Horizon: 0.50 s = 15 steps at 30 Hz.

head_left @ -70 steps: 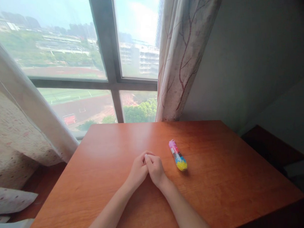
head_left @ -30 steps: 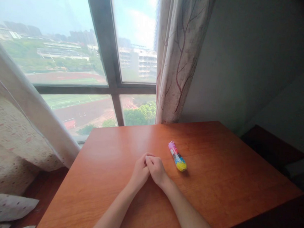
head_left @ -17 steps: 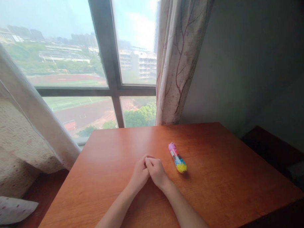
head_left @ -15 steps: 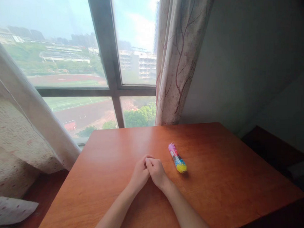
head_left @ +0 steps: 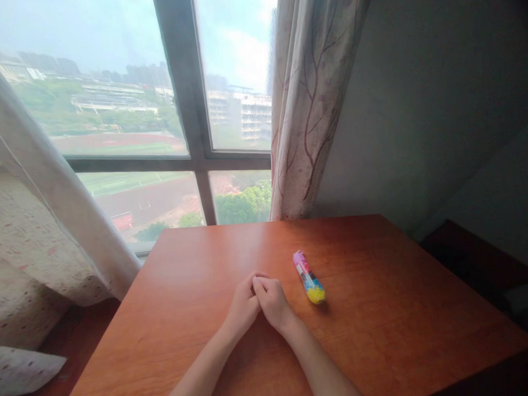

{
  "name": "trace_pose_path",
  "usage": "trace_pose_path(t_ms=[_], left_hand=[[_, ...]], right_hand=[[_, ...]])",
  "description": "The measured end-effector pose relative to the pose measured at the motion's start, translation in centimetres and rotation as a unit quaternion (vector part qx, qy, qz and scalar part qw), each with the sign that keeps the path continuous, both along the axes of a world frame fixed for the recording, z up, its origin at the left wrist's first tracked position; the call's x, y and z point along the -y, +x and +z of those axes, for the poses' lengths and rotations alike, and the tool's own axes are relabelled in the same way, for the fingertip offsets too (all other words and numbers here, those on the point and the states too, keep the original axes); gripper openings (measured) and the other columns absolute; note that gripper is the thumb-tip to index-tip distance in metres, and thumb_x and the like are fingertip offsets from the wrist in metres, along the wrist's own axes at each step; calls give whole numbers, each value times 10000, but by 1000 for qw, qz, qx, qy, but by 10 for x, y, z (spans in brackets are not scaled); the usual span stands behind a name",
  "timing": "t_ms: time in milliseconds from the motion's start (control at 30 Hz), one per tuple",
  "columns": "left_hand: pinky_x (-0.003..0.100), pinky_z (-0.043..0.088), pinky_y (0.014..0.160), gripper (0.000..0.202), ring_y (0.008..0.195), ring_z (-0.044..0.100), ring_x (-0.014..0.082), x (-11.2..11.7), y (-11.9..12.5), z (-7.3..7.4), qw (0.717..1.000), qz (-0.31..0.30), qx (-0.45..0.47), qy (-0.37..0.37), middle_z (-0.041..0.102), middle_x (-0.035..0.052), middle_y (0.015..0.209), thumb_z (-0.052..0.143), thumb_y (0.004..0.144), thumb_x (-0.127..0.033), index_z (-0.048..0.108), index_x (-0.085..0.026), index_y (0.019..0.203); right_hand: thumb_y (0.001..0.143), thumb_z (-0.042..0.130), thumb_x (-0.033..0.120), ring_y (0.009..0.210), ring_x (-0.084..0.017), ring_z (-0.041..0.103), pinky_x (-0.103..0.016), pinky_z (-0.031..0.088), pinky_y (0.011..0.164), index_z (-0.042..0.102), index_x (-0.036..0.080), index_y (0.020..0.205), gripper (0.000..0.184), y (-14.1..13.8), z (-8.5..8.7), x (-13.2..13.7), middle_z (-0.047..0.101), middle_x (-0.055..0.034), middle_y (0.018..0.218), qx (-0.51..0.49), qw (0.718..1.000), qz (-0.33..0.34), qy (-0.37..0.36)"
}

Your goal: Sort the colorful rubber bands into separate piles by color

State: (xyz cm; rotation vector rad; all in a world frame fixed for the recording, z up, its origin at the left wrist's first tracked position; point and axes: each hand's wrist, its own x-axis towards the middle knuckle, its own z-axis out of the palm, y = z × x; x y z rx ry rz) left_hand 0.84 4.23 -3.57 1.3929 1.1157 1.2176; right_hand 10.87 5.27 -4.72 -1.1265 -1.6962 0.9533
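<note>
My left hand (head_left: pixel 245 302) and my right hand (head_left: pixel 274 301) rest together on the wooden table (head_left: pixel 380 309), clasped with the fingers folded into each other. No object shows in either one, though the inner fingers and palms are hidden. To the right of my right hand, apart from it, lies a slim, colourful tube-shaped packet (head_left: pixel 309 278). It is pink at the far end, red, white and blue along the middle, and yellow at the near end. It lies slightly aslant.
A window (head_left: pixel 193 162) stands behind the table's far edge, with a sports field outside. One patterned curtain (head_left: pixel 303 133) hangs at the back, another curtain (head_left: pixel 44 229) at the left. A grey wall (head_left: pixel 400 118) is on the right, with a dark flat surface (head_left: pixel 478 251) below.
The whole view has shifted down by a few pixels. My hands stay clasped and the packet lies where it was.
</note>
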Motion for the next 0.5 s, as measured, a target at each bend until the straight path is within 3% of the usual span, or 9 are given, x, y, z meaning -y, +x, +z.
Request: trace_pose_path(t_ms=[500], left_hand=[[271,455,698,251,734,580,173,0,-1,-2,1000,-3,-6,6,669,22,752,522,615,-127,655,-149,826]], right_hand=[[939,343,381,522,-118,429,-259,242,518,429,201,564,426,0,1,0,438,30,529,8,1000,5,3]])
